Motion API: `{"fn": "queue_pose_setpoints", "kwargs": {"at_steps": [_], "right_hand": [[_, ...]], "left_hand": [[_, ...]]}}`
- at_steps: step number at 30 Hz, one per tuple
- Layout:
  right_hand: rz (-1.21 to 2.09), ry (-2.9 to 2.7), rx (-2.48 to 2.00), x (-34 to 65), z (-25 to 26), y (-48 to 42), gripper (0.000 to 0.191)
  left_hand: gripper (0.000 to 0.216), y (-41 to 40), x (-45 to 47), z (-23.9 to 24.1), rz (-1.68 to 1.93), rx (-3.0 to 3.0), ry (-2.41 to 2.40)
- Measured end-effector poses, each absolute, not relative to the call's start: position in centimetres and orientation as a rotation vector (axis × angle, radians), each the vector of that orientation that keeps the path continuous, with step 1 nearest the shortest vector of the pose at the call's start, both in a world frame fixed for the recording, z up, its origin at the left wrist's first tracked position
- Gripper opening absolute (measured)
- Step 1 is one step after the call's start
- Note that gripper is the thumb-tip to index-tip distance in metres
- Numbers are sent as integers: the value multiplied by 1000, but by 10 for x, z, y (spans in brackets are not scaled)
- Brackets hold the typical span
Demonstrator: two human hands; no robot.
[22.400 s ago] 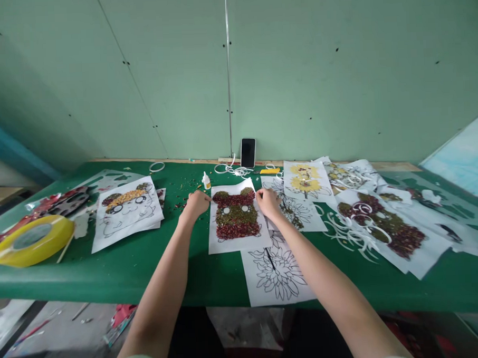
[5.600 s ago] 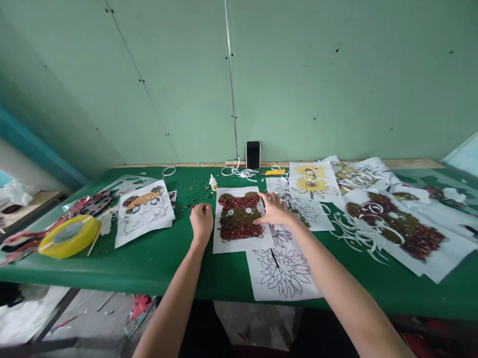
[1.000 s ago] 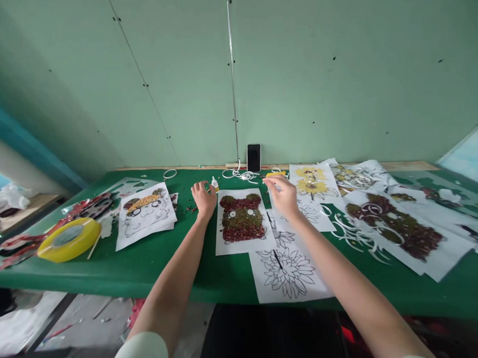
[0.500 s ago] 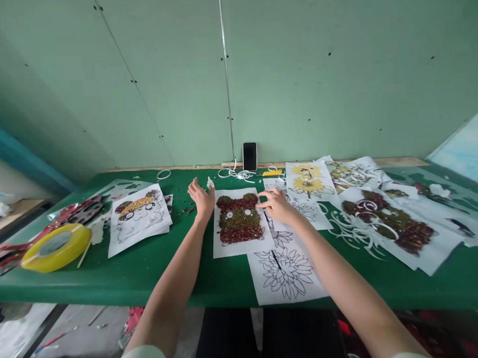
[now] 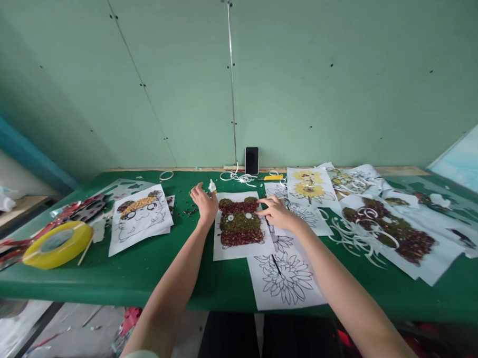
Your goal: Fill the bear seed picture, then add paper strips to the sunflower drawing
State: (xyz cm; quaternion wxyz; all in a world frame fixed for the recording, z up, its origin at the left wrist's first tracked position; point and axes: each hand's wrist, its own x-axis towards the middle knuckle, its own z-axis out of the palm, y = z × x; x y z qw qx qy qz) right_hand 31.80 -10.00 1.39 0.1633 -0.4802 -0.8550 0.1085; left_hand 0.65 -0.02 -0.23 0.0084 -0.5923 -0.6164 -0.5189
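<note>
Head view: left hand [image 5: 203, 202], grip open, sits beside the glue bottle [image 5: 212, 187]. Right hand [image 5: 278, 213], grip open, touches the seed bear [image 5: 240, 224]. This looks like touch-up work, so press gently.

The bear picture [image 5: 241, 224] is filled in with bands of dark red and olive green on a white sheet, and two white round eyes are left bare. The table [image 5: 148, 267] under it is covered in deep green. Left of the bear picture, a hamster picture [image 5: 140, 217] is outlined in black on white and topped with yellow and dark brown; further left, a tape roll [image 5: 57, 245] is seen in bright yellow. In front of the bear picture, a flower drawing [image 5: 285, 272] is kept in plain black line on white. Behind it a black phone [image 5: 252, 160] is seen, and to its right a sunflower picture [image 5: 308, 185] is coloured yellow.
</note>
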Motion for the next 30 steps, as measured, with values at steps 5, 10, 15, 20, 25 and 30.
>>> {"fn": "queue_pose_setpoints", "kwargs": {"at_steps": [5,10,15,20,25,30], "right_hand": [[392,-2412,-1365,321,19,-103,58],[516,-2440,-1407,323,20,-104,57],[478,-2438,-1383,323,24,-106,56],[449,-2433,-1335,325,25,-106,55],[533,-2467,-1401,330,21,-103,48],[554,-2497,-1427,331,20,-102,49]], "left_hand": [[52,0,4,-5,-1625,-1858,-1930],[50,1,5,-7,-1597,-1874,-1937],[49,2,6,-8,-1616,-1878,-1931],[49,3,6,-7,-1609,-1895,-1941],[59,2,8,-7,-1611,-1880,-1939],[59,3,9,-8,-1619,-1872,-1934]]}}
